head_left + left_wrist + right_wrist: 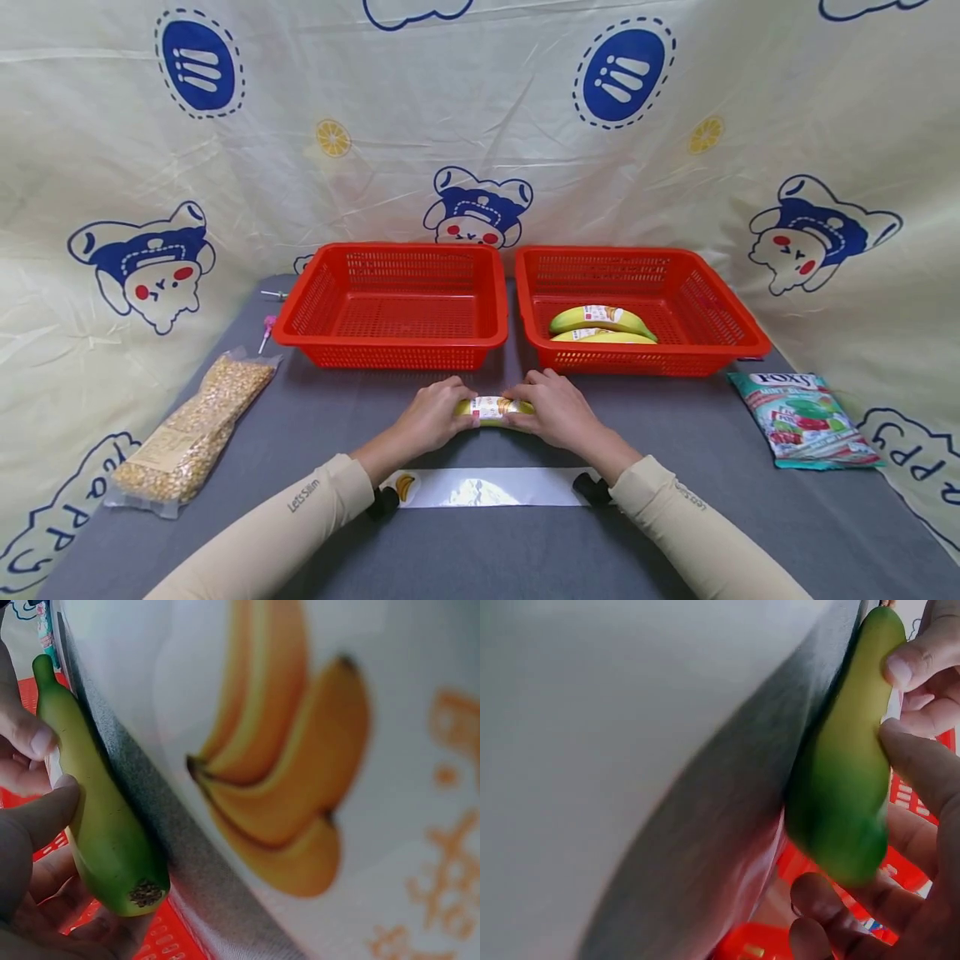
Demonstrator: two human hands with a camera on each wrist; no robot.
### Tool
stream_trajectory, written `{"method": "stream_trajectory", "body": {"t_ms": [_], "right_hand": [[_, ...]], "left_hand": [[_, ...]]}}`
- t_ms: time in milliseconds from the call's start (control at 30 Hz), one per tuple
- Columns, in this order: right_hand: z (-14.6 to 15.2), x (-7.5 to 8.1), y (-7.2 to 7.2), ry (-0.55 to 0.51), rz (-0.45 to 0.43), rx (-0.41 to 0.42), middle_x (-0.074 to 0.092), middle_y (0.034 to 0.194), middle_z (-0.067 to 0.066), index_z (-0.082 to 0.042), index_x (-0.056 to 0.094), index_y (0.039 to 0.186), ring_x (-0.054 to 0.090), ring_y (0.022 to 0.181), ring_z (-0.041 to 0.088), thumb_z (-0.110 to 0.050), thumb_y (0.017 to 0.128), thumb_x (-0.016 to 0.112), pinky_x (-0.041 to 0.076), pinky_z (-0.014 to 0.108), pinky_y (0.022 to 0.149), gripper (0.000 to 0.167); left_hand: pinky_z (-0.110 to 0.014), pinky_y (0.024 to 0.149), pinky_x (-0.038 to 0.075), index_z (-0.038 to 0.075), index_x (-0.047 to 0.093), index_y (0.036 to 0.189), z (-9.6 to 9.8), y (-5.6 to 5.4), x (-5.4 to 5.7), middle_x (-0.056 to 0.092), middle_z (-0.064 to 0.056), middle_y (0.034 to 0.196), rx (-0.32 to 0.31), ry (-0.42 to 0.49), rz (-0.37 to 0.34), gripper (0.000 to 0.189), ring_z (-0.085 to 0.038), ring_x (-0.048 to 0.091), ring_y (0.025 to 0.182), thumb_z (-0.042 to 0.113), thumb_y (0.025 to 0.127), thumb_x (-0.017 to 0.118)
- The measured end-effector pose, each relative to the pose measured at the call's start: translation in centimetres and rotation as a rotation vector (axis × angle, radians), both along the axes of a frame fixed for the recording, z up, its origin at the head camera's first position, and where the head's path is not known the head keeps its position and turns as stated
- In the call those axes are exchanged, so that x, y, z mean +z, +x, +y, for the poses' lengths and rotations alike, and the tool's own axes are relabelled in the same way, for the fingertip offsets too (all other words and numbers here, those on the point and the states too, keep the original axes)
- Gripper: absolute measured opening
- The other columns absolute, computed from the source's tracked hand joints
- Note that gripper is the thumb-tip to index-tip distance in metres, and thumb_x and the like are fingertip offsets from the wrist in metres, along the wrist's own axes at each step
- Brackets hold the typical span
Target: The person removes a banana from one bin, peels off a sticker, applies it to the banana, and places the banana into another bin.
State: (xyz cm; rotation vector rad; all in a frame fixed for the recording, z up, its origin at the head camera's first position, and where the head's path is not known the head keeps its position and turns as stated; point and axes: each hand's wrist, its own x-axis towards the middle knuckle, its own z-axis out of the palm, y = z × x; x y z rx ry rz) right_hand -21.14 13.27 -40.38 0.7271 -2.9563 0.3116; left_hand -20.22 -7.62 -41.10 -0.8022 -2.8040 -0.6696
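Both hands hold one yellow-green banana (491,410) crosswise over the grey table, in the middle of the head view. My left hand (435,414) pinches its left end, thumb on the near side. At the other end, my right hand (557,410) does the same. A white label with red print wraps the banana's middle between the hands. The left wrist view shows the banana's (112,802) dark, blunt tip beside the left fingers; its greener end (840,817) fills the right wrist view. Nearer me lies a glossy white strip (495,487) with a banana picture.
Two red baskets (390,342) stand side by side at the back. Inside the right basket (720,333) lie labelled bananas (600,317). A bag of corn kernels (191,429) is at the left, with a pink-handled tool (268,327) behind it. At the right is a candy bag (806,421).
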Motion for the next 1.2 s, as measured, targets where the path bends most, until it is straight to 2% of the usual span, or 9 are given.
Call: {"method": "stream_trajectory", "body": {"t_ms": [167,467,633,733,867,1000,1200], "right_hand": [[1.1,-0.1,0.3,-0.006,-0.036,-0.008,0.058,0.086,-0.003,-0.025,0.069,0.114,0.046,0.075,0.011,-0.042,0.076,0.075,0.038,0.027,0.065,0.041],[1.0,0.1,0.3,-0.046,-0.091,-0.015,0.056,0.085,-0.003,-0.022,0.068,0.117,0.046,0.072,0.009,-0.039,0.078,0.074,0.037,0.025,0.062,0.043],[1.0,0.0,0.4,-0.061,-0.074,0.003,0.054,0.083,-0.003,-0.022,0.069,0.115,0.045,0.071,0.009,-0.038,0.078,0.074,0.036,0.025,0.062,0.040],[1.1,-0.2,0.4,-0.067,-0.062,0.008,0.054,0.083,-0.004,-0.022,0.069,0.115,0.044,0.070,0.008,-0.037,0.079,0.074,0.035,0.024,0.061,0.040],[1.2,-0.1,0.4,-0.094,-0.063,0.009,0.054,0.083,-0.003,-0.021,0.069,0.114,0.044,0.070,0.008,-0.036,0.078,0.074,0.034,0.024,0.061,0.040],[1.3,-0.1,0.5,-0.126,-0.077,0.007,0.054,0.082,-0.003,-0.020,0.070,0.114,0.045,0.069,0.008,-0.034,0.078,0.075,0.034,0.024,0.061,0.039],[1.3,-0.3,0.4,-0.143,-0.076,0.008,0.054,0.083,-0.003,-0.020,0.070,0.114,0.044,0.069,0.008,-0.034,0.078,0.075,0.033,0.024,0.061,0.039]], "left_hand": [[-0.036,0.076,0.049,0.004,0.070,0.106,0.0,0.0,-0.1,0.064,-0.005,0.092,-0.001,0.015,-0.019,0.033,-0.018,0.061,0.082,0.021,0.078,0.076],[-0.038,0.077,0.048,0.005,0.070,0.107,-0.1,-0.1,-0.1,0.065,-0.007,0.094,0.019,0.072,-0.069,0.034,-0.019,0.061,0.083,0.021,0.078,0.076],[-0.037,0.078,0.046,0.006,0.067,0.116,-0.6,0.2,0.2,0.065,-0.007,0.099,0.033,0.063,-0.149,0.042,-0.018,0.058,0.086,0.019,0.076,0.076],[-0.037,0.081,0.044,0.007,0.064,0.120,-1.2,0.6,0.3,0.065,-0.007,0.104,0.072,0.060,-0.216,0.047,-0.018,0.057,0.090,0.019,0.076,0.076],[-0.037,0.082,0.042,0.011,0.064,0.119,-2.0,1.4,0.3,0.065,-0.005,0.104,0.128,0.117,-0.278,0.045,-0.016,0.056,0.090,0.018,0.076,0.076],[-0.035,0.080,0.042,0.013,0.066,0.116,-2.6,1.9,-0.2,0.066,-0.003,0.100,0.149,0.167,-0.267,0.041,-0.015,0.056,0.087,0.017,0.075,0.076],[-0.034,0.078,0.043,0.012,0.069,0.109,-2.6,2.0,-0.6,0.067,-0.003,0.096,0.180,0.192,-0.243,0.033,-0.014,0.057,0.085,0.014,0.077,0.075]]}}
